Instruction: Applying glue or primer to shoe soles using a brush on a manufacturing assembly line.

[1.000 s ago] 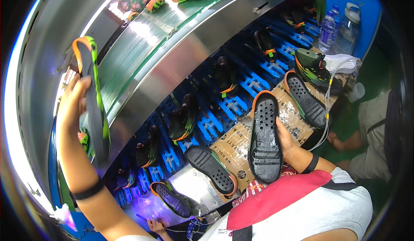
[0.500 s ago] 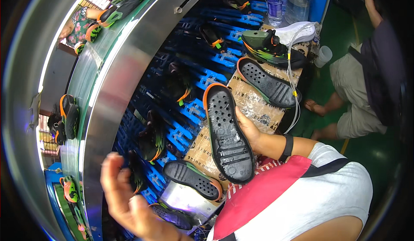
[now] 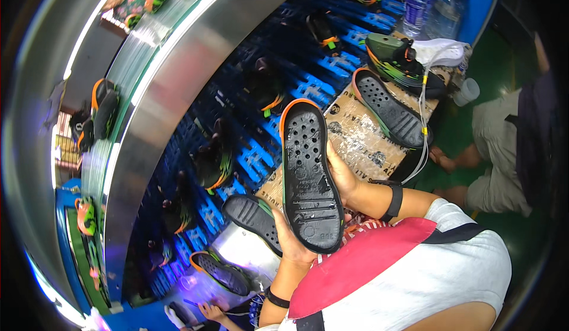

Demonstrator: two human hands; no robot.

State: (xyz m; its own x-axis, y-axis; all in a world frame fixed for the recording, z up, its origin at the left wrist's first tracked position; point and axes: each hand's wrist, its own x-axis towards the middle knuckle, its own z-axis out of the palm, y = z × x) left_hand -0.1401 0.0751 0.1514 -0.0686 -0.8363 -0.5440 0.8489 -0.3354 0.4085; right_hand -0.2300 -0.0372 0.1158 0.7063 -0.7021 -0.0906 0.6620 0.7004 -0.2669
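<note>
I hold a black shoe sole (image 3: 311,180) with an orange-rimmed end, its perforated, ribbed inside facing up. My right hand (image 3: 345,180) grips its right edge, fingers underneath and partly hidden. At its lower left edge my left hand (image 3: 294,241) is closed round the sole, with the fingers behind it. Partly behind the held sole lies another sole (image 3: 252,215). A further sole (image 3: 222,273) rests lower left. Beyond my right hand, one more sole (image 3: 391,109) lies on a printed cardboard surface (image 3: 349,126), beside a green-and-black shoe (image 3: 400,64).
Dark shoes, such as one shoe (image 3: 216,159), sit along the blue slatted rack (image 3: 255,159). A metal rail (image 3: 148,100) curves before a belt carrying shoes. Bottles (image 3: 415,8), a white shoe form (image 3: 438,52) and a cable (image 3: 422,112) are far right. Another person's hand (image 3: 212,313) is at bottom left.
My left hand has come from the lower left, where it was raised with fingers apart, to grip the sole's lower edge. My right hand still holds the sole. The view has shifted.
</note>
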